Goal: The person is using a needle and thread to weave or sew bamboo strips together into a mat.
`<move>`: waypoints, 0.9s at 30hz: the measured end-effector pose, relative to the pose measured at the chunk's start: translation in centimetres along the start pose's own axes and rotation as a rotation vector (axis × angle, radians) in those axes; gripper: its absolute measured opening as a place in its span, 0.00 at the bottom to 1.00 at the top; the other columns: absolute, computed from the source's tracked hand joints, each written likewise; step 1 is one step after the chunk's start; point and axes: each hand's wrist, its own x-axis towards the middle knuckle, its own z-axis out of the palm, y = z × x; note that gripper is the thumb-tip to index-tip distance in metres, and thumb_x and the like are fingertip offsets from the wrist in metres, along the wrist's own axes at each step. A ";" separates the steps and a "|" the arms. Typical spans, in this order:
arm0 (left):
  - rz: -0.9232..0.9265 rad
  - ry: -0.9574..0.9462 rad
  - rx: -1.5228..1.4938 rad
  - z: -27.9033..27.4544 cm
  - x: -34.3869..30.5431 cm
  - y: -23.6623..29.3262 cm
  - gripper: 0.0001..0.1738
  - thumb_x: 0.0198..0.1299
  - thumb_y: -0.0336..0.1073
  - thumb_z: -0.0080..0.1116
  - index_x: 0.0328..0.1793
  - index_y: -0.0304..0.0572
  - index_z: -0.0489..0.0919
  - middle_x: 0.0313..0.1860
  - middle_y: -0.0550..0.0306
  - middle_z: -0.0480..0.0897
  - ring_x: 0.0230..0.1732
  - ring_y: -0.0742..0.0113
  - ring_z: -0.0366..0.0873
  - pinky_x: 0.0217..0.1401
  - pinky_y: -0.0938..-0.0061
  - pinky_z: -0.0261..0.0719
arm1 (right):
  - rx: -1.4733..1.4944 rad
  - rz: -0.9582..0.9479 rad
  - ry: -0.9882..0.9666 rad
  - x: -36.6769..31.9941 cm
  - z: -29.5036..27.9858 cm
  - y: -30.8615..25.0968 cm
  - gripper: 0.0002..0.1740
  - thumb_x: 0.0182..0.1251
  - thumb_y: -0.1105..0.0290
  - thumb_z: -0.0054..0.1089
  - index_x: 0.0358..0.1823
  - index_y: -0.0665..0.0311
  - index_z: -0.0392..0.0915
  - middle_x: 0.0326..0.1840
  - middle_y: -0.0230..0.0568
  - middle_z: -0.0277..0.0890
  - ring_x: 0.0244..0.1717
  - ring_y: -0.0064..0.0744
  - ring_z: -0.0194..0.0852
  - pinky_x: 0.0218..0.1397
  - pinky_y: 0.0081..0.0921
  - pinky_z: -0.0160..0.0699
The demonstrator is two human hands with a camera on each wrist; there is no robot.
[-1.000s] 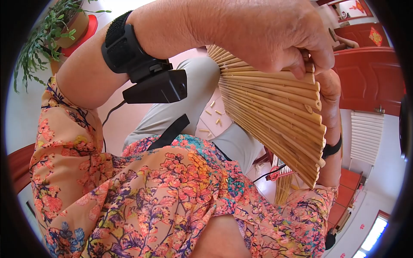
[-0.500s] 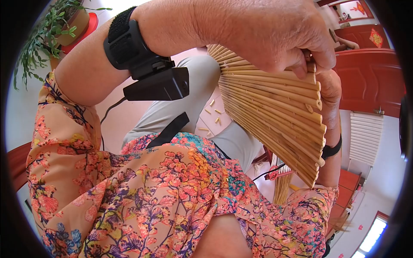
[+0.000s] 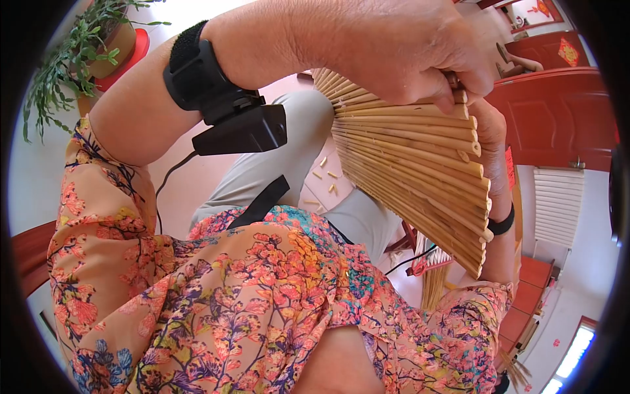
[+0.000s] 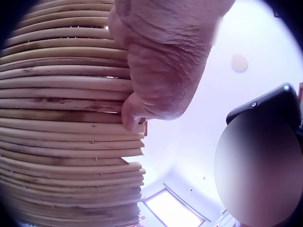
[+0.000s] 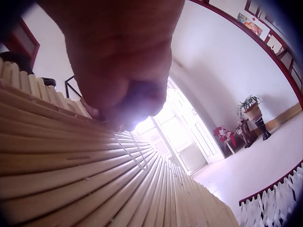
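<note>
A mat of thin tied canes (image 3: 407,164) fans out in front of the body, its uneven cut ends facing right. At its upper edge my left hand (image 3: 407,49) pinches the end of a cane with curled fingers. My right hand (image 3: 489,134), partly hidden behind the mat, is at the far side of the cane ends. The left wrist view has the left hand (image 4: 161,66) on the canes (image 4: 71,127). In the right wrist view, the right hand (image 5: 123,80) grips the mat edge (image 5: 71,156), its fingertips in shadow beside a thin thread loop (image 5: 143,163).
Short cane pieces (image 3: 333,188) lie on the floor between the knees. A potted plant (image 3: 69,56) stands at the upper left. White strips hang from a dark-red rim (image 5: 270,203), and a bundle of thin stalks (image 3: 433,289) is beside the lap.
Both hands and the mat's cut-end side have shifted a little to the left and up. The pinch at the upper edge stays.
</note>
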 end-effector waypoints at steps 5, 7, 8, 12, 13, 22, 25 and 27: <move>0.032 0.011 0.096 -0.2 -0.1 -0.2 0.12 0.39 0.25 0.58 0.34 0.43 0.84 0.19 0.51 0.79 0.21 0.53 0.76 0.24 0.68 0.70 | -0.168 -0.028 -0.064 0.1 -0.3 1.0 0.18 0.55 0.86 0.58 0.48 0.67 0.76 0.39 0.43 0.80 0.37 0.36 0.82 0.40 0.24 0.79; 0.037 -0.005 0.111 0.1 -0.5 -0.7 0.10 0.39 0.26 0.58 0.32 0.42 0.82 0.20 0.50 0.78 0.22 0.52 0.75 0.24 0.68 0.70 | -0.166 -0.029 -0.086 0.3 -0.4 1.4 0.15 0.56 0.85 0.58 0.45 0.67 0.76 0.38 0.44 0.80 0.35 0.41 0.82 0.37 0.26 0.79; 0.032 0.009 0.034 0.2 -0.7 -0.8 0.10 0.39 0.26 0.58 0.32 0.41 0.82 0.20 0.50 0.79 0.22 0.52 0.76 0.24 0.67 0.70 | -0.165 -0.029 -0.088 0.5 -0.4 1.3 0.15 0.56 0.85 0.58 0.45 0.67 0.76 0.38 0.44 0.80 0.35 0.41 0.82 0.37 0.26 0.79; 0.065 0.078 -0.209 1.1 -1.3 -0.8 0.10 0.40 0.25 0.59 0.32 0.41 0.82 0.21 0.50 0.79 0.24 0.52 0.77 0.26 0.68 0.71 | -0.336 -0.226 -0.117 1.0 -0.2 1.3 0.13 0.56 0.85 0.58 0.42 0.67 0.75 0.34 0.42 0.79 0.33 0.42 0.81 0.34 0.27 0.78; 0.064 0.079 -0.207 1.0 -1.5 -0.9 0.10 0.40 0.25 0.59 0.32 0.41 0.82 0.21 0.50 0.79 0.24 0.52 0.77 0.26 0.68 0.71 | -0.347 -0.289 -0.117 1.1 0.0 1.3 0.12 0.55 0.85 0.58 0.41 0.67 0.75 0.33 0.42 0.79 0.32 0.42 0.80 0.33 0.28 0.78; 0.022 0.084 -0.102 0.1 -2.2 0.6 0.12 0.42 0.23 0.62 0.35 0.43 0.83 0.22 0.53 0.79 0.27 0.56 0.78 0.27 0.69 0.71 | -0.330 -0.269 -0.066 1.2 1.0 -0.1 0.12 0.55 0.87 0.55 0.40 0.69 0.76 0.30 0.44 0.78 0.30 0.40 0.80 0.31 0.26 0.76; 0.048 0.067 -0.014 0.0 -2.2 0.9 0.14 0.42 0.22 0.62 0.37 0.45 0.82 0.22 0.54 0.79 0.27 0.57 0.78 0.27 0.70 0.71 | -0.328 -0.295 -0.032 1.1 1.2 -0.5 0.12 0.54 0.87 0.55 0.40 0.69 0.75 0.30 0.44 0.78 0.28 0.41 0.80 0.30 0.27 0.76; 0.012 0.062 -0.031 0.1 -2.0 1.2 0.15 0.42 0.22 0.61 0.39 0.46 0.82 0.22 0.55 0.79 0.26 0.58 0.77 0.26 0.71 0.71 | -0.326 -0.308 -0.034 1.0 1.3 -0.9 0.12 0.55 0.87 0.54 0.40 0.69 0.75 0.30 0.44 0.78 0.29 0.41 0.80 0.30 0.27 0.76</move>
